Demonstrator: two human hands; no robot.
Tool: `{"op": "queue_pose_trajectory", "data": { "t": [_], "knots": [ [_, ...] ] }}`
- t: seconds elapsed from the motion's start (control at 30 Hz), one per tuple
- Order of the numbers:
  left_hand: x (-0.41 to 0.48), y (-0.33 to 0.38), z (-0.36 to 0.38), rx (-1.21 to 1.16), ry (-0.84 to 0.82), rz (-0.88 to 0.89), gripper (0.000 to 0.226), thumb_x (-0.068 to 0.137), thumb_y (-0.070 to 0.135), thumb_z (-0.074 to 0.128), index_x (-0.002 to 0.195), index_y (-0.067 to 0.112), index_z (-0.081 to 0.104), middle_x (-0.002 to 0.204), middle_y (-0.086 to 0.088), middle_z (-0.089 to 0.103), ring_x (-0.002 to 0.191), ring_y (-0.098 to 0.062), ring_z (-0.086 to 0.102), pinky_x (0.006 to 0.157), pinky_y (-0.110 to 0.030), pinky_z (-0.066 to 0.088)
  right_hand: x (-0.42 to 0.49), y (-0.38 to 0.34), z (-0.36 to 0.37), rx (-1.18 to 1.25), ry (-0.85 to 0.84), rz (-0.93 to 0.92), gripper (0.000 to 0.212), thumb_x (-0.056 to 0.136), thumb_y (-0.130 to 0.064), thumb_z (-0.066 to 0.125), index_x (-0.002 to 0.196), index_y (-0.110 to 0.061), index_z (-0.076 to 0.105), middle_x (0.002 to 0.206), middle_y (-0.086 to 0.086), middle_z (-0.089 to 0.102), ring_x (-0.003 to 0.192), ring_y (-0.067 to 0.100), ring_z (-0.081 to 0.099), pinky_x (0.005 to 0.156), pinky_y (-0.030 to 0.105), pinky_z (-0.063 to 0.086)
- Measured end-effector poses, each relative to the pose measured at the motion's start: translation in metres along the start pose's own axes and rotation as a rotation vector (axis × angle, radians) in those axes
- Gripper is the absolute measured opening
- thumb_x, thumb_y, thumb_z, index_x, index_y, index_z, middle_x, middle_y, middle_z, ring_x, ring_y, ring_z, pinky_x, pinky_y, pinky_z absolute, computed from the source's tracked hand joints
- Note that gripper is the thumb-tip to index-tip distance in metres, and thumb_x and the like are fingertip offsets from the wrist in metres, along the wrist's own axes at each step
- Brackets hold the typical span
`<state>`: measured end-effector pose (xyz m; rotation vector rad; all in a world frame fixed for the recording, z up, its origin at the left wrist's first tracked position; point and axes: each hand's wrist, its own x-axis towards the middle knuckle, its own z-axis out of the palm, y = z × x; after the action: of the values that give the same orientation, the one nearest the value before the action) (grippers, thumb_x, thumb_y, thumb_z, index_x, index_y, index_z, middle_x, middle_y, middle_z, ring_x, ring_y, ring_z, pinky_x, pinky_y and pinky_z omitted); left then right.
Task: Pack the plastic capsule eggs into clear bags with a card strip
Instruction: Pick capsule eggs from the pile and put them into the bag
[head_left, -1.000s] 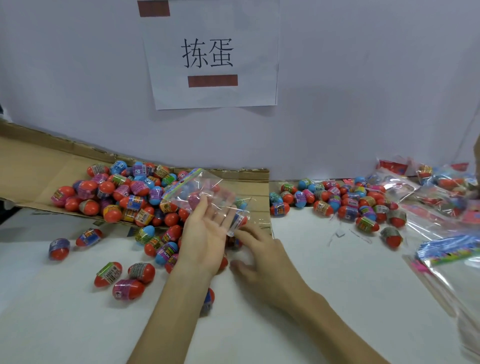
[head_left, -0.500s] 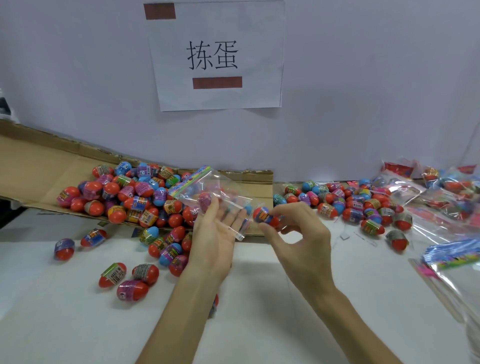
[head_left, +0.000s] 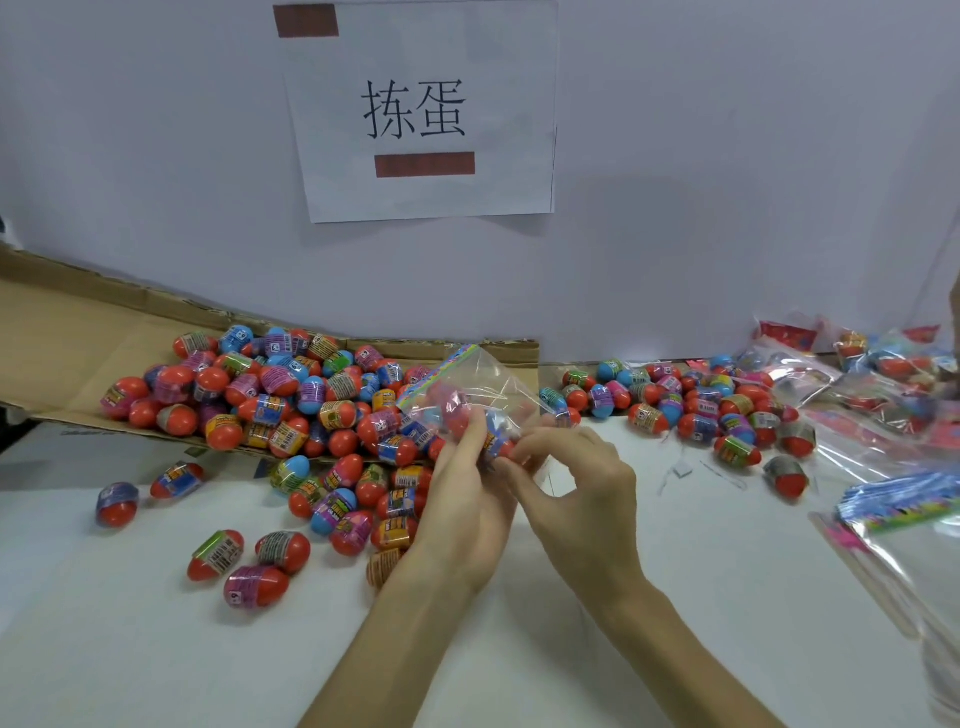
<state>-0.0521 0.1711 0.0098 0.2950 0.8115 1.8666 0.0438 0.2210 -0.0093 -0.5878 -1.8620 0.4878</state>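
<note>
1. left hand (head_left: 467, 499) grips bag (head_left: 485, 387) by its near end, fingers curled up round the film. This keeps the mouth spread and facing the other hand
2. right hand (head_left: 576, 493) pinches egg (head_left: 496, 441) between thumb and fingertips right at the bag mouth, touching the left fingers (egg mostly hidden, only a blue-orange bit shows). I judge it is being fed in
3. bag is held off the table (head_left: 156, 649) and tilted, with the far end up and away. The strip (head_left: 439, 375) runs along its upper-left edge, out of the way of the opening
4. red and pink shapes show through the film, so some eggs are already inside, count unclear
5. pile (head_left: 291, 384) lies on cardboard (head_left: 62, 343) just left of the hands and spills onto the table, so supply is close for the next pick
6. right pile (head_left: 701, 405) sits by the wall, apart from the hands. packed bags (head_left: 831, 374) lie beyond it and empty bags (head_left: 904, 509) at the right edge, which looks like stock and output kept to one side
7. progress: partway, most eggs are loose and this bag looks unfinished
8. next needs: let go of the egg inside, keep the mouth held
9. risk: the film is slick and thin, so the egg could slip back out if the left grip loosens
</note>
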Motion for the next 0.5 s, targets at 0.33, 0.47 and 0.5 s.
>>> {"op": "queue_pose_trajectory", "data": {
  "t": [0.33, 0.47, 0.5],
  "knots": [
    [0.002, 0.019, -0.006, 0.003, 0.016, 0.003, 0.059, 0.109, 0.044, 0.04, 0.142, -0.004, 0.052, 0.129, -0.023, 0.069, 0.114, -0.031, 0.072, 0.086, -0.038, 0.062, -0.003, 0.002, 0.005, -0.007, -0.209, -0.056, 0.048, 0.085, -0.005, 0.057, 0.123, -0.031, 0.072, 0.128, -0.025, 0.065, 0.121, 0.005, 0.054, 0.102, 0.026, 0.037],
    [0.006, 0.039, -0.015, -0.028, 0.1, 0.127, 0.042, 0.109, 0.04, 0.042, 0.143, 0.016, 0.047, 0.125, -0.016, 0.073, 0.109, -0.026, 0.075, 0.091, -0.04, 0.056, -0.004, -0.002, 0.002, 0.138, -0.162, 0.018, 0.027, 0.082, 0.001, 0.059, 0.088, -0.019, 0.074, 0.089, -0.016, 0.07, 0.09, 0.008, 0.065, 0.076, 0.025, 0.052],
    [0.006, 0.043, -0.018, -0.041, 0.119, 0.156, 0.041, 0.11, 0.039, 0.042, 0.144, 0.017, 0.047, 0.125, -0.017, 0.073, 0.11, -0.026, 0.074, 0.097, -0.042, 0.055, -0.005, -0.005, 0.001, 0.167, -0.26, 0.029, 0.024, 0.082, 0.001, 0.059, 0.088, -0.018, 0.074, 0.087, -0.014, 0.069, 0.086, 0.008, 0.064, 0.073, 0.021, 0.051]
  ]
}}
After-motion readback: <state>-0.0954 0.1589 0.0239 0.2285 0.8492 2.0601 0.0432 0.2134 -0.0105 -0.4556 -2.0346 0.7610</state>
